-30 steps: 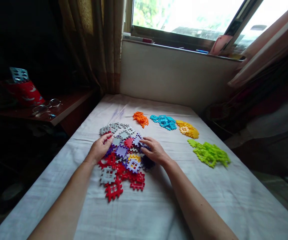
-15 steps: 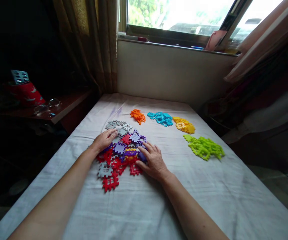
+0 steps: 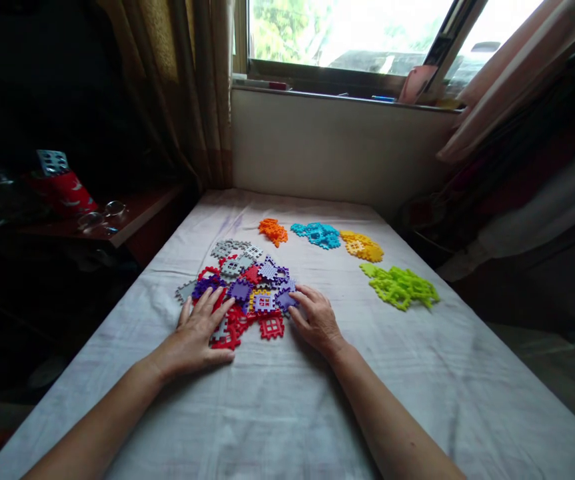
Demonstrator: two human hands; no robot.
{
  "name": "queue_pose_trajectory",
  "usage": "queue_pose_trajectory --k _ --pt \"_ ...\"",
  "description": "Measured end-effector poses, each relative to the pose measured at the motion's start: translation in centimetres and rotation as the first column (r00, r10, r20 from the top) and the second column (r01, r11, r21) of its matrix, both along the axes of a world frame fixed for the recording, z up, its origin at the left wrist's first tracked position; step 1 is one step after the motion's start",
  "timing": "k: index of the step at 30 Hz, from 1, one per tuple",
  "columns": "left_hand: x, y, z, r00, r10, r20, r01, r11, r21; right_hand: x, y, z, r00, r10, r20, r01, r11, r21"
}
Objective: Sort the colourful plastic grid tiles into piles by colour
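Note:
A mixed pile of red, purple and grey toothed plastic pieces lies on the cloth-covered surface; it includes a purple piece (image 3: pixel 240 291), a red piece (image 3: pixel 272 327) and a grey piece (image 3: pixel 234 266). My left hand (image 3: pixel 194 337) rests with fingers spread over the pile's left front part, covering some red and grey pieces. At the pile's right edge, my right hand (image 3: pixel 317 320) has its fingers apart, with the fingertips at a purple piece (image 3: pixel 285 299). Neither hand holds a piece.
Behind and to the right lie separate heaps: orange (image 3: pixel 273 231), blue (image 3: pixel 318 235), yellow (image 3: pixel 362 247) and lime green (image 3: pixel 402 287). Glasses (image 3: pixel 102 217) and a red container (image 3: pixel 64 192) stand on a dark side table (image 3: pixel 137 212). A window and curtains are beyond.
My left hand has moved from the pile's upper left toward its front, with fingers spread wider. My right hand has shifted slightly right, off the purple pieces. The front red and grey pieces were pushed inward.

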State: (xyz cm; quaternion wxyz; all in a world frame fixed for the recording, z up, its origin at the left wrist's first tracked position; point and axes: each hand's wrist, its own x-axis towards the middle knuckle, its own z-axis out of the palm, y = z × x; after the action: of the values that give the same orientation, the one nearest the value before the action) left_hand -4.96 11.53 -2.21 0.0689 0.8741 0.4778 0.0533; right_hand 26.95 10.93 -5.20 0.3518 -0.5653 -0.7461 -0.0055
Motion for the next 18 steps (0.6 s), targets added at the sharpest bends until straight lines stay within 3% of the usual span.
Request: queue_pose_trajectory --k 4,10,14,18 --pt "1.7 1.5 -0.6 0.997 0.052 0.062 -0.057 0.994 0.093 0.0 -0.2 0.2 0.998 -0.070 -0.008 0.069 0.997 -0.045" --pt "2.6 3.1 -0.2 0.978 0.007 0.208 -0.044 0.984 0.174 -0.5 -1.2 1.3 0.985 -0.172 0.028 0.174 0.975 -0.136" --pt "-0.3 6.8 0.1 0.884 0.193 0.426 -0.323 0.910 0.258 -1.2 -1.2 1.7 0.981 -0.191 0.040 0.195 0.966 -0.169" --pt "-4.2 9.9 -0.8 0.677 0.325 0.660 -0.562 0.808 0.180 -1.2 -1.1 1.6 0.982 -0.188 0.009 0.186 0.964 -0.188"
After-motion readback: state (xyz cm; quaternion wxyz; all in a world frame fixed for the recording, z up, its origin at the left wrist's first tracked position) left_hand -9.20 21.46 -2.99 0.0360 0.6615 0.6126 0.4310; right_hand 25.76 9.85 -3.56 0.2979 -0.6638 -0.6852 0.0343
